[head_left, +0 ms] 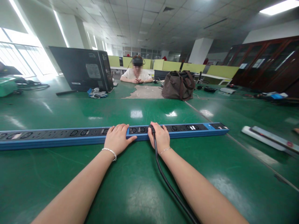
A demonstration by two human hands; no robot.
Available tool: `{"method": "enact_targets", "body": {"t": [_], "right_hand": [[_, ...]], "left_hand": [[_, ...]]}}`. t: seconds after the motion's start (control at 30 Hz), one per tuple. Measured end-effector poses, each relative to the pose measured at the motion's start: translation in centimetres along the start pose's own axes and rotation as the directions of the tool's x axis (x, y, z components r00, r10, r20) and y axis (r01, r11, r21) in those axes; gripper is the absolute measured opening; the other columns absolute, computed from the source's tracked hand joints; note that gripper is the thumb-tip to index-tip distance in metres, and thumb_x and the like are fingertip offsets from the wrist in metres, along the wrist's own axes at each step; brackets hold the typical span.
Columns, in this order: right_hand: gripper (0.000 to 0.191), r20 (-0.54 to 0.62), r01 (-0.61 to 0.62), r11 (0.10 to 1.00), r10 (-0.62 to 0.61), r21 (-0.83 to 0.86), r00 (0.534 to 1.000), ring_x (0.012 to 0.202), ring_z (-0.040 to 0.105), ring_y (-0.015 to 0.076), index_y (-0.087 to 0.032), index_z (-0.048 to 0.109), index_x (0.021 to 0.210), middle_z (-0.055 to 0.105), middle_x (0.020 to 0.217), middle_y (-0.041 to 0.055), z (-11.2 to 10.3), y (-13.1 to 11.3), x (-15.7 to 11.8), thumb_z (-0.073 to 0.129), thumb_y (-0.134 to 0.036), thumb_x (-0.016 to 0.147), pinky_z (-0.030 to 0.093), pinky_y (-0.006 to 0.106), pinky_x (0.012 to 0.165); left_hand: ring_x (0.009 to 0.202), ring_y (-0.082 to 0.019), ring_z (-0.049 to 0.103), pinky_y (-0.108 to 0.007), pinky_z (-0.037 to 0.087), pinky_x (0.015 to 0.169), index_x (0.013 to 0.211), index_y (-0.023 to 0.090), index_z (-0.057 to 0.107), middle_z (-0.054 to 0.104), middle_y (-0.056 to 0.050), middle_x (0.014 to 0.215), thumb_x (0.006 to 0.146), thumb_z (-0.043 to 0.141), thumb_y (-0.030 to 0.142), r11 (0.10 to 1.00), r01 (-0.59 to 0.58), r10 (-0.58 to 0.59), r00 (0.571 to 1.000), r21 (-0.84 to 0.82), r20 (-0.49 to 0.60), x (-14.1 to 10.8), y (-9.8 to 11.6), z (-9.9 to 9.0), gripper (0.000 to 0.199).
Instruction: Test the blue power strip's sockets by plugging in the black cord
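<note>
A glossy green tabletop [112, 193] spans an office, dark cabinets [263, 62] far right. Across it lies a blue power strip [141, 137]; the left hand [118, 138] rests on it, thumb spread, and the right hand [161, 137] pinches a black plug [152, 128] there. Beyond: computer tower [81, 70] left, seated person [136, 74] centre, brown bag [177, 86] right.

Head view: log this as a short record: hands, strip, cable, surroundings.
left hand: palm down on the blue power strip
right hand: gripping a black plug at the strip; seating depth cannot be told
cable: black, runs from the plug toward the near edge of view
strip: lies across the green table, sockets facing up
far side: black case, gloves before it, brown bag
other person: seated opposite, hands apart from the strip
</note>
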State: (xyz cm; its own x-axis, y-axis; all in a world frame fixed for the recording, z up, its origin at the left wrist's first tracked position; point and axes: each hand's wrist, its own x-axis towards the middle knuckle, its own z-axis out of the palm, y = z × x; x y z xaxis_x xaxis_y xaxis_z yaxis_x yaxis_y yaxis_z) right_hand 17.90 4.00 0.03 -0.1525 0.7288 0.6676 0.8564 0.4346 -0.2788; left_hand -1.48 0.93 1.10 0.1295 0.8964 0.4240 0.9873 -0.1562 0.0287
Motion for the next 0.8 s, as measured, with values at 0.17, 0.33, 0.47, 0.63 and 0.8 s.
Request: {"method": "enact_targets", "body": {"t": [0.17,0.33,0.47,0.63,0.8], "right_hand": [[0.033,0.033,0.050,0.999,-0.050,-0.018,0.998,0.111,0.057,0.0207,-0.017,0.056,0.116,0.063,0.117,0.0078,0.04,0.50,-0.27,0.042,-0.031,0.090,0.033,0.040,0.102],[0.034,0.072,0.107,0.993,-0.103,-0.054,0.992,0.110,0.057,0.0210,-0.016,0.056,0.117,0.063,0.118,0.0083,-0.41,0.87,-0.22,0.039,-0.032,0.091,0.038,0.039,0.098],[0.035,0.125,0.165,0.984,-0.156,-0.064,0.980,0.108,0.058,0.0211,-0.015,0.054,0.119,0.062,0.119,0.0094,-0.82,1.01,-0.13,0.039,-0.031,0.091,0.040,0.036,0.095],[0.035,0.109,0.113,0.993,-0.109,-0.032,0.988,0.112,0.055,0.0210,-0.017,0.054,0.119,0.061,0.120,0.0081,-0.85,0.88,-0.34,0.040,-0.031,0.090,0.038,0.037,0.097],[0.038,0.118,0.068,0.998,-0.070,0.017,0.991,0.113,0.054,0.0214,-0.019,0.053,0.121,0.064,0.117,0.0062,-0.72,1.03,-0.41,0.044,-0.033,0.087,0.037,0.038,0.098]], "left_hand": [[0.116,-0.027,0.050,-0.045,0.031,0.101,0.121,0.018,0.051,0.058,-0.013,0.123,0.080,0.044,0.060,1.000,0.005,-0.005,1.000,-0.005,-0.006,-0.02,0.05,-0.01,0.060],[0.116,-0.027,0.050,-0.045,0.031,0.101,0.121,0.018,0.051,0.058,-0.012,0.123,0.080,0.044,0.060,1.000,0.005,-0.005,1.000,-0.004,-0.006,-0.04,0.08,-0.04,0.059],[0.115,-0.027,0.050,-0.045,0.031,0.101,0.121,0.018,0.051,0.058,-0.013,0.123,0.080,0.044,0.060,1.000,0.003,-0.003,1.000,0.004,-0.012,-0.05,0.06,-0.02,0.060],[0.115,-0.027,0.050,-0.045,0.032,0.101,0.122,0.017,0.051,0.058,-0.013,0.123,0.080,0.043,0.061,1.000,-0.001,0.001,1.000,0.019,-0.016,-0.05,0.02,0.07,0.061],[0.115,-0.027,0.050,-0.045,0.031,0.101,0.122,0.016,0.051,0.058,-0.014,0.123,0.080,0.042,0.061,1.000,0.000,0.000,1.000,0.008,-0.011,-0.02,0.00,0.08,0.062]]}}
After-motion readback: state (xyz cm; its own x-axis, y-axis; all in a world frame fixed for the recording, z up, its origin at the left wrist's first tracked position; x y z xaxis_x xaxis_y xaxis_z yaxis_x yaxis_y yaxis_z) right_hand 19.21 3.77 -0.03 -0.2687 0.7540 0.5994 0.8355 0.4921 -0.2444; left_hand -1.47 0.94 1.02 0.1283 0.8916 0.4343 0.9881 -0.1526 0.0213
